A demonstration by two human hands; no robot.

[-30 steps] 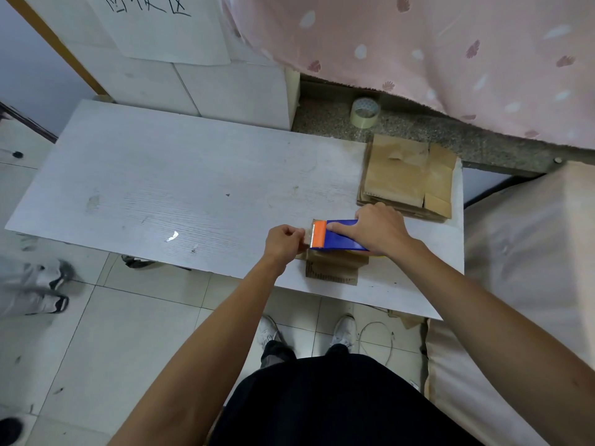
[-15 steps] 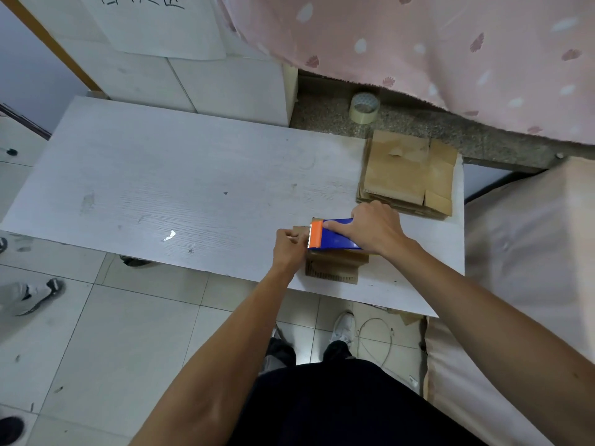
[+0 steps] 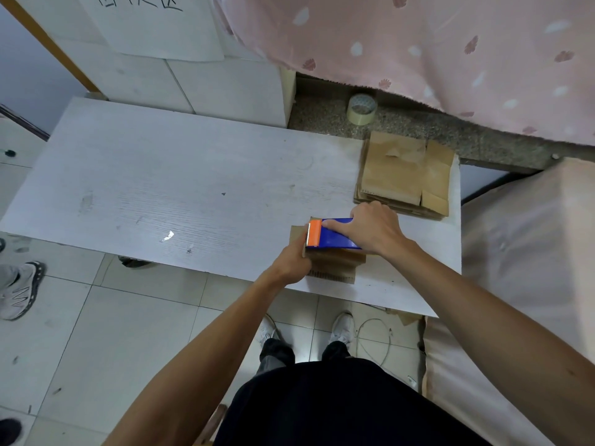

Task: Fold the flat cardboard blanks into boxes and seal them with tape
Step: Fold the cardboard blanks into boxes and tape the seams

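Presses a blue tape dispenser with an orange cutter end [image 3: 335, 238] onto a small brown cardboard box [image 3: 335, 268] at the near right edge of the white wood-grain desk [image 3: 193, 188], right hand [image 3: 370, 228] in a closed grip around the dispenser. Holds the box's left side with the left hand [image 3: 291, 260], grip curled on the cardboard. Works just in front of a stack of flat brown cardboard blanks [image 3: 402, 175].

Tape dispenser [image 3: 335, 236]: blue w/ orange end. Cardboard blanks [image 3: 406, 172] brown, right of centre. Worktop [image 3: 180, 188] white woodgrain. Curtain [image 3: 418, 43] top right: pink, white/red spots.
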